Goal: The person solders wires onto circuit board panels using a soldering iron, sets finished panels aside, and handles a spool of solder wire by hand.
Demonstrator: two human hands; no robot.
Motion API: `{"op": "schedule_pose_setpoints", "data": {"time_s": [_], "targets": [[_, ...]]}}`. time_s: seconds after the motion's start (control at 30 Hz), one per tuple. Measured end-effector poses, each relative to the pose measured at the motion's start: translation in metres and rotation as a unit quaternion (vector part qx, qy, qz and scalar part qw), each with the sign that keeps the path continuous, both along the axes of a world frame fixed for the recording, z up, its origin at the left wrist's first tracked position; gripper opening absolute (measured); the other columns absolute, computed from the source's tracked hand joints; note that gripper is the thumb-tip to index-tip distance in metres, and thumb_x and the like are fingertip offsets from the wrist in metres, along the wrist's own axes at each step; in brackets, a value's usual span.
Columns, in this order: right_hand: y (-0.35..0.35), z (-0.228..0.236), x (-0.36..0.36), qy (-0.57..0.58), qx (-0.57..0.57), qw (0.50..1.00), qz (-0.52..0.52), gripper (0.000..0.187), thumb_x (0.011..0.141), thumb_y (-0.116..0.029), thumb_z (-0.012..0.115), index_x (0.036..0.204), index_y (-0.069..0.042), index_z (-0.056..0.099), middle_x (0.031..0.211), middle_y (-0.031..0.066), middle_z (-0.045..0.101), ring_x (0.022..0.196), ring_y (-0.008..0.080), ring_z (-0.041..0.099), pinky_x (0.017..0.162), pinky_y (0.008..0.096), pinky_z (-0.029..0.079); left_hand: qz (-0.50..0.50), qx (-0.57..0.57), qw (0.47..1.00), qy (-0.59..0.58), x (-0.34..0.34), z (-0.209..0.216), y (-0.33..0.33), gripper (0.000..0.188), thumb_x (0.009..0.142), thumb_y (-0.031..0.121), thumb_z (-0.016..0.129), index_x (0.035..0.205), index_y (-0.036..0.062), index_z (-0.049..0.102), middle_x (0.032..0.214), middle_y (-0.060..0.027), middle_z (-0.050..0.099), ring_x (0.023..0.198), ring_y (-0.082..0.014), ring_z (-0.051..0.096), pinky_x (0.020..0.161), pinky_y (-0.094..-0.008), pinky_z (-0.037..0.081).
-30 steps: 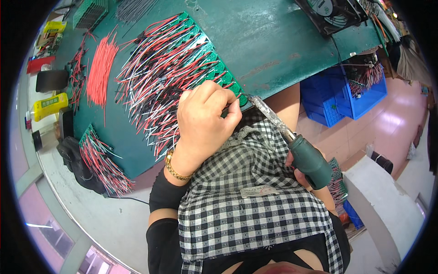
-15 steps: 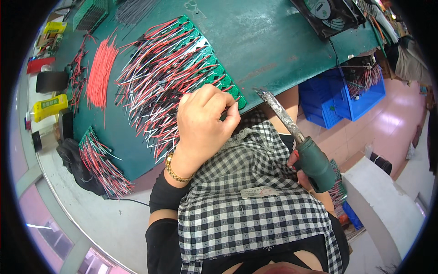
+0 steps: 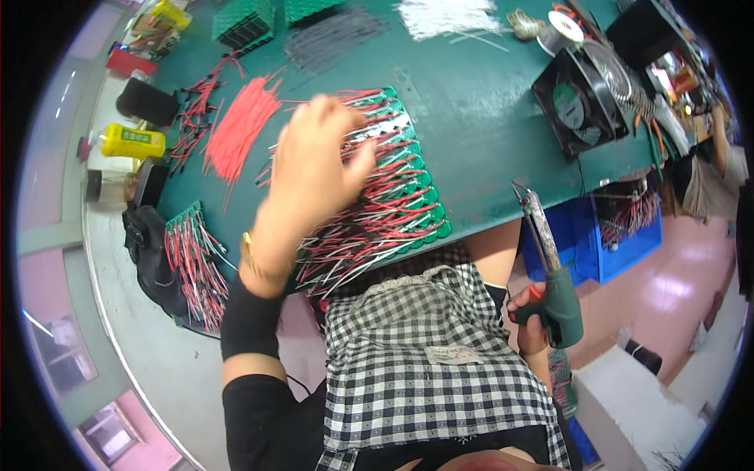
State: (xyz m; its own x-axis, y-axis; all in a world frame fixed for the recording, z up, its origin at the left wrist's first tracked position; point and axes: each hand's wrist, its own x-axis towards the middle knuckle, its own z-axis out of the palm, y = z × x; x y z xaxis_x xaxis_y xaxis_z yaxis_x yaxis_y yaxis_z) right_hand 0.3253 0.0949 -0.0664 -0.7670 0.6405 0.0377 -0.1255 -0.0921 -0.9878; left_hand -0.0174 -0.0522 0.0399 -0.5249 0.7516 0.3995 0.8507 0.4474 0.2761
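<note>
My left hand (image 3: 310, 169) hovers over the left and far part of a green circuit board panel (image 3: 433, 206), its thumb apart from the loosely bent fingers. Nothing shows between them, though the hand is slightly blurred. Rows of red, black and white wires (image 3: 361, 235) run from the panel toward the left, partly hidden under this hand. At the right, beyond the table's near edge, my right hand (image 3: 529, 318) grips a dark green soldering gun (image 3: 562, 310) by its handle. The gun's long, stained metal barrel points up and away, ending in a thin bent tip.
Red tubing pieces (image 3: 239, 129), dark grey pieces (image 3: 334, 39) and white pieces (image 3: 444, 17) lie in piles. A black fan (image 3: 580, 106) stands at the right, near a solder spool (image 3: 561, 31). Another wired board (image 3: 195, 263) lies left. Blue bins (image 3: 628, 255) sit below the table's edge.
My left hand has moved from the panel's near end toward its far left side, and its thumb has spread away. The view has shifted; my right hand still holds the soldering gun, now more upright.
</note>
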Motion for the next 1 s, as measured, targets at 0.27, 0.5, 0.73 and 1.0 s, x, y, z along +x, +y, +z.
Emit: {"op": "schedule_pose_setpoints", "data": {"time_s": [0.27, 0.5, 0.73, 1.0], "targets": [[0.002, 0.019, -0.018, 0.010, -0.048, 0.999, 0.003, 0.060, 0.082, -0.036, 0.065, 0.126, -0.002, 0.041, 0.090, 0.0084, 0.052, 0.078, 0.0172, 0.055, 0.068, 0.0292, 0.047, 0.023, -0.271, 0.945, -0.180, -0.076, 0.001, 0.012, 0.059, 0.063, 0.034, 0.081, 0.110, 0.0047, 0.060, 0.105, -0.0164, 0.063, 0.105, -0.0349, 0.057, 0.086, -0.0449, 0.044], [0.003, 0.027, -0.034, 0.043, -0.043, 0.998, -0.011, 0.054, 0.084, -0.029, 0.062, 0.126, -0.002, 0.042, 0.091, 0.0091, 0.052, 0.078, 0.0175, 0.055, 0.070, 0.0302, 0.048, -0.052, -0.131, 0.960, -0.242, -0.072, 0.026, 0.003, 0.047, 0.063, 0.017, 0.084, 0.092, 0.0014, 0.050, 0.088, -0.0147, 0.059, 0.081, -0.0296, 0.057, 0.074, -0.0359, 0.045], [0.016, 0.029, -0.045, 0.062, -0.022, 0.998, 0.015, 0.054, 0.085, -0.030, 0.063, 0.127, -0.004, 0.042, 0.092, 0.0080, 0.051, 0.080, 0.0175, 0.053, 0.073, 0.0320, 0.047, -0.071, 0.254, 0.949, 0.172, -0.043, 0.062, -0.052, 0.051, 0.068, -0.001, 0.081, 0.107, 0.0034, 0.049, 0.100, -0.0088, 0.062, 0.080, -0.0176, 0.063, 0.071, -0.0238, 0.050], [0.021, 0.030, -0.054, 0.073, -0.064, 0.994, 0.045, 0.053, 0.084, -0.029, 0.065, 0.126, -0.006, 0.042, 0.094, 0.0077, 0.051, 0.084, 0.0177, 0.053, 0.077, 0.0332, 0.046, -0.137, 0.172, 0.688, -0.692, -0.025, 0.085, -0.050, 0.048, 0.077, 0.019, 0.074, 0.114, 0.0035, 0.049, 0.105, -0.0048, 0.057, 0.093, -0.0136, 0.057, 0.080, -0.0246, 0.046]]}}
